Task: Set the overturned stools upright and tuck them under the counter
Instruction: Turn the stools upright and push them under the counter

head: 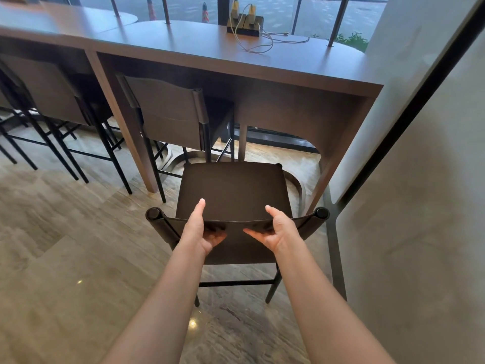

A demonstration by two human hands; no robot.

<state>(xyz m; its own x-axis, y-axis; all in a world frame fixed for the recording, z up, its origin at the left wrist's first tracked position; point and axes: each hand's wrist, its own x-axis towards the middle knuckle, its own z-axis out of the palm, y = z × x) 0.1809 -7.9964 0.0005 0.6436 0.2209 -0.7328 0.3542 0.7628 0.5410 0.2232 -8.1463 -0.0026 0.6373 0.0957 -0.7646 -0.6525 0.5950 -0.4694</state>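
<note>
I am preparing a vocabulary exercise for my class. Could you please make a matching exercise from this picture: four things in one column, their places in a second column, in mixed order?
Things
1. near stool
2. far stool
3. charging block
4. striped cones

Places
A. on top of the counter
B. outside the window
C. on the floor before the counter, backrest held by left hand and right hand
D. tucked under the counter

Pairs: 1-C, 2-D, 3-A, 4-B
</note>
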